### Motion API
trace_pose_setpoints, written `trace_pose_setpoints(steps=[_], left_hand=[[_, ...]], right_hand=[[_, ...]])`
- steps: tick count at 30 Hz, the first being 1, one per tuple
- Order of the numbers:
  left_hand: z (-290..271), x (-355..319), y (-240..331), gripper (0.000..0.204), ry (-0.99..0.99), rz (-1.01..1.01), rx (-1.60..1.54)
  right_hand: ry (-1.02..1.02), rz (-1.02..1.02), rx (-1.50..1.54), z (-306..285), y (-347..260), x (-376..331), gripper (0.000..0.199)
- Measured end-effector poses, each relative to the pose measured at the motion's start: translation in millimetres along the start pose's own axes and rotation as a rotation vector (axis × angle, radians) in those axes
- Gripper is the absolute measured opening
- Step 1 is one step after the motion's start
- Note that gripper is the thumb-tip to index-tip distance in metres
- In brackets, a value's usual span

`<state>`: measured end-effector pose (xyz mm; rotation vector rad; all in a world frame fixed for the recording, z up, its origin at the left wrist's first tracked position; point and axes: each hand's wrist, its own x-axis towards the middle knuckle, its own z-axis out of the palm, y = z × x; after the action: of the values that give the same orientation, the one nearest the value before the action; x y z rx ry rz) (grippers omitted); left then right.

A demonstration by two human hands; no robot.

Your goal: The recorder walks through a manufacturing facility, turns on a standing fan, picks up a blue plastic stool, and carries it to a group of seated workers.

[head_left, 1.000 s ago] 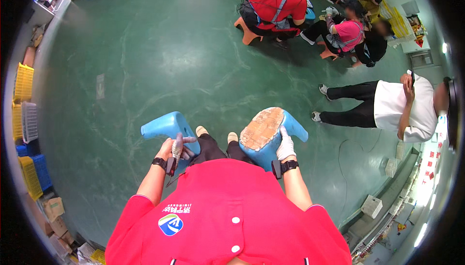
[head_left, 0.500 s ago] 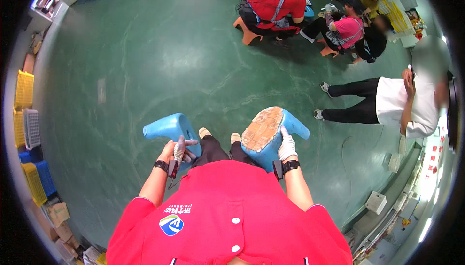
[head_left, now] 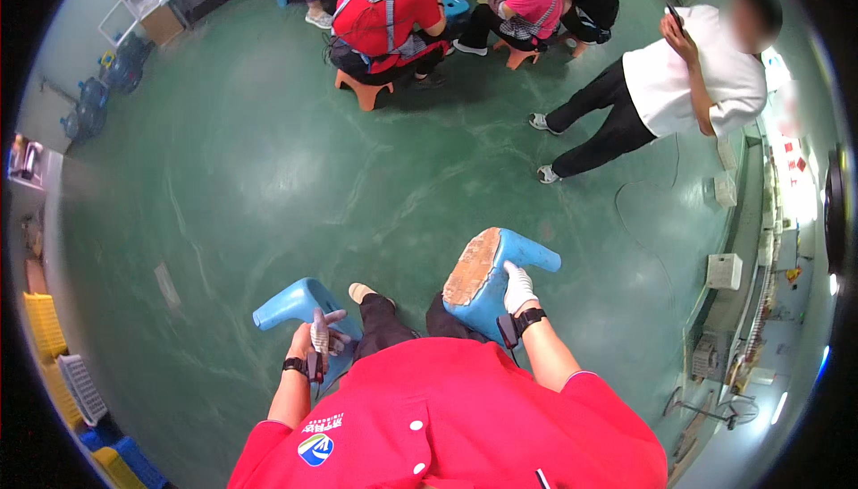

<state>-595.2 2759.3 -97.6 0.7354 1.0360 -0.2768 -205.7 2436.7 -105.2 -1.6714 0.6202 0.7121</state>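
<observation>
A blue plastic stool (head_left: 293,303) is tipped on its side at my left, its leg pointing left. My left hand (head_left: 323,337), in a light glove, grips it by the edge, with some fingers showing on top. At my right, a second blue stool (head_left: 500,297) is also tilted, and worn brown cardboard (head_left: 472,267) covers its seat. My right hand (head_left: 518,290), in a white glove, is closed on its side, thumb up; the other fingers are largely hidden. Both stools hang beside my legs, above the green floor.
A person in a white shirt (head_left: 675,69) stands ahead right, holding a phone. Several people sit on low stools (head_left: 362,91) ahead. Yellow crates (head_left: 43,324) line the left edge, and large water bottles (head_left: 94,100) stand far left. A cable (head_left: 626,212) lies on the floor at right.
My view has turned to the right and I have moved forward over the floor. The seated people and standing person now appear farther left. Both stools remain in my hands.
</observation>
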Motion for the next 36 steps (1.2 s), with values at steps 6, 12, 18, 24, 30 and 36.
trace_pose_setpoints(steps=[6,12,18,24,30,36], left_hand=[[-14,-12,29,0.077,0.018,-0.025,0.111],[-75,21,66,0.056,0.11,0.063,0.34],[-23,63,133,0.091,0.227,-0.114,0.256],[76,103,161,0.131,0.404,-0.11,0.967],[196,156,182,0.119,0.31,-0.049,1.821],[325,232,193,0.105,0.13,-0.093,2.142]], right_hand=[[0.165,-0.044,-0.101,9,27,10,0.051],[0.03,-0.058,0.163,2,26,11,0.038],[0.246,-0.519,-0.614,-85,58,4,0.039],[0.368,-0.042,0.31,-167,81,-2,0.047],[0.552,-0.163,-0.448,-279,140,-2,0.048],[0.414,0.039,0.587,-365,187,-4,0.049]])
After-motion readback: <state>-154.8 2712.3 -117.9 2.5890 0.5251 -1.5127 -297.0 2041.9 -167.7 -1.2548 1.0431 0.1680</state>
